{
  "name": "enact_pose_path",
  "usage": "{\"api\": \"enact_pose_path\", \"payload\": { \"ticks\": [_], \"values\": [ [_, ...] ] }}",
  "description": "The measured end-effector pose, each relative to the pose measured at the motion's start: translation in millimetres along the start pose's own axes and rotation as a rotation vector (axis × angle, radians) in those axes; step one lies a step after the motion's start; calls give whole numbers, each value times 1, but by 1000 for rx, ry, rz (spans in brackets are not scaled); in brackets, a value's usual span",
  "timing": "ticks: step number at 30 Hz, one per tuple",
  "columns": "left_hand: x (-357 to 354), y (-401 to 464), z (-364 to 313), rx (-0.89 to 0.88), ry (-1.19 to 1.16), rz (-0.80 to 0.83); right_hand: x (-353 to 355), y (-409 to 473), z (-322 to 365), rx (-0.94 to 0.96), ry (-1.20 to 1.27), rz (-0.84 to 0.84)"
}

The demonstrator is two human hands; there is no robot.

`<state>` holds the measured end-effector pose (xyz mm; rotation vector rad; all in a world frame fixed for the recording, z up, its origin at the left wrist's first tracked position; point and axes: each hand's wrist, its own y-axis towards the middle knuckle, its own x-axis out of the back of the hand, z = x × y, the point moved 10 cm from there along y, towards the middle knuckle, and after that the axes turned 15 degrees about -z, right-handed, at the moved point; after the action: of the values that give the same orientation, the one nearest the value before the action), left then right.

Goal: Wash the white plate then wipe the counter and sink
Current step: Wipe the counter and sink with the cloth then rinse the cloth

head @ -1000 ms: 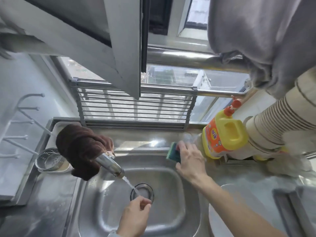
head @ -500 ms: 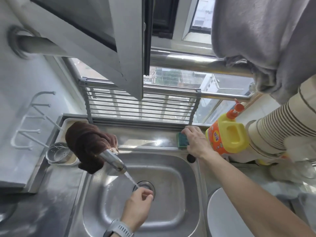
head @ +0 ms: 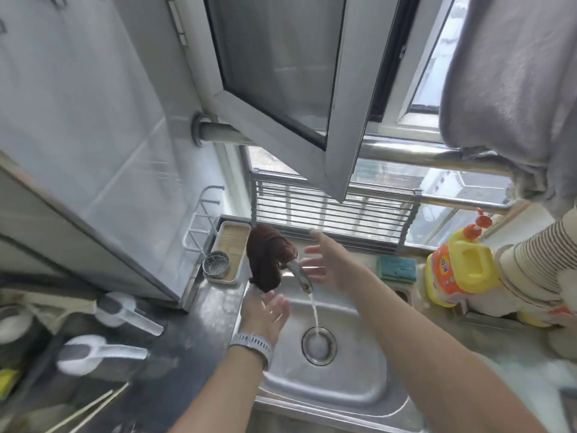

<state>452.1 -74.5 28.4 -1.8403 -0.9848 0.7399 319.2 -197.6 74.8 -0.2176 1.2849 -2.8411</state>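
Note:
Water runs from the steel tap (head: 300,273) into the steel sink (head: 359,382) and down the drain (head: 319,345). A brown cloth (head: 268,256) hangs over the tap's base. My left hand (head: 265,314) is open, fingers spread, at the sink's left edge just under the cloth. My right hand (head: 327,260) is open with spread fingers, right beside the tap, holding nothing. The green sponge (head: 397,269) lies on the sink's back rim to the right of my right hand. The white plate is not in view.
A yellow and orange detergent bottle (head: 459,270) stands right of the sponge, beside stacked paper cups (head: 537,260). A tray with a steel strainer (head: 216,266) sits left of the tap. Two white scoops (head: 125,310) lie on the dark counter at left. An open window sash (head: 281,89) hangs overhead.
My right hand has let go of the sponge and moved left to the tap. My left hand left the water stream and moved up-left under the cloth. The view shifted left.

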Motion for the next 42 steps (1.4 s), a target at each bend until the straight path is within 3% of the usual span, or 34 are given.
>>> {"api": "enact_pose_path", "payload": {
  "ticks": [2, 4, 10, 15, 21, 27, 32, 36, 40, 42],
  "values": [
    [-10, 0, -14, 109, -196, 52, -17, -1, 5, -53, -29, 17],
    [-19, -4, -28, 136, -242, 110, -30, 0, 13, -45, -15, 35],
    [-7, -31, -68, -13, -69, 173, -6, -22, 59, 219, 226, -122],
    [18, -79, -105, -156, -87, 289, 43, -93, 80, 409, 421, -59],
    [35, -90, -82, -201, 83, 446, 92, -115, 15, 317, 406, -4],
    [52, -14, -10, -216, 512, 190, 122, -36, -84, 40, 274, -294],
    [42, 34, -15, -532, 871, -33, 116, 14, -109, 24, 94, -345],
    [28, 31, -31, -748, 1045, -41, 120, 35, -110, 24, -5, -333],
    [23, 26, -36, -832, 1160, -15, 132, 48, -111, 67, -154, -356],
    [22, 26, -39, -868, 1187, -14, 129, 45, -107, 121, -213, -285]
  ]
}}
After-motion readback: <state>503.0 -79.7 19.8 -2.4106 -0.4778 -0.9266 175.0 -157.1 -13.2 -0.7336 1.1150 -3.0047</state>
